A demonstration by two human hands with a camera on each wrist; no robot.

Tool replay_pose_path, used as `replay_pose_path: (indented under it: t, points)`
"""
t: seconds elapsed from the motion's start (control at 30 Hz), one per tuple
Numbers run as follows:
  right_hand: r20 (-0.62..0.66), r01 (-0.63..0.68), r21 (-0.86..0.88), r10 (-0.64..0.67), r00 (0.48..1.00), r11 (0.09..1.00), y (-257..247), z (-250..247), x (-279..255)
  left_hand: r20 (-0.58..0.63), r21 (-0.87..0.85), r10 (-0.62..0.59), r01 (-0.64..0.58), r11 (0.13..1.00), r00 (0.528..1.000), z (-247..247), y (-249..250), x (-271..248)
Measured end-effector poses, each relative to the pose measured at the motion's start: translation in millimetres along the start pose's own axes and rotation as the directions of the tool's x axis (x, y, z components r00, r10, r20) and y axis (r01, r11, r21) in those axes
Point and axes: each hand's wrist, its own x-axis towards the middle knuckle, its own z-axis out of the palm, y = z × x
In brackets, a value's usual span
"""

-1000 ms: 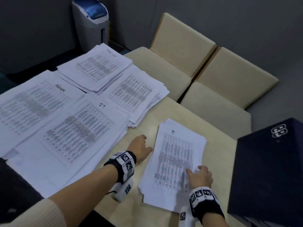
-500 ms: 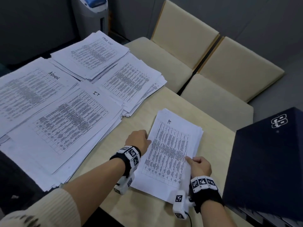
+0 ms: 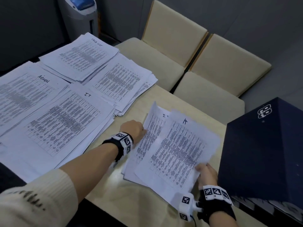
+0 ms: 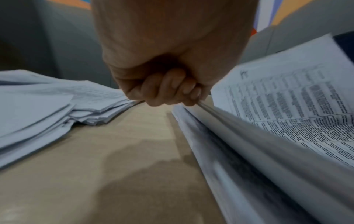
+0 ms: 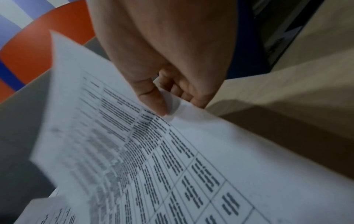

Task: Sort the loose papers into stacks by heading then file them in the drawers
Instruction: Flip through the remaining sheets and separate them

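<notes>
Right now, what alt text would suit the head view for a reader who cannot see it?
A right hand pinches the top printed white sheet off a small paper pile that the left hand steadies on a beige wooden table. Bigger white stacks lie left.

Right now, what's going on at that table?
A person is sorting printed sheets. The right hand pinches the near corner of the top sheet and lifts it off a small pile, while the left hand grips that pile's left edge. Larger stacks headed ADMIN and IT lie to the left. A dark drawer unit stands at right.
</notes>
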Motion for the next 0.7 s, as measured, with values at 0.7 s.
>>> replay_pose_path:
  t: [0.7]
  points:
    - [0.129,-0.122,0.163,0.102,0.986,0.979,-22.0,22.5,7.8,0.053,-0.932,-0.057,0.070,0.356,0.997,7.5,-15.8,-12.0]
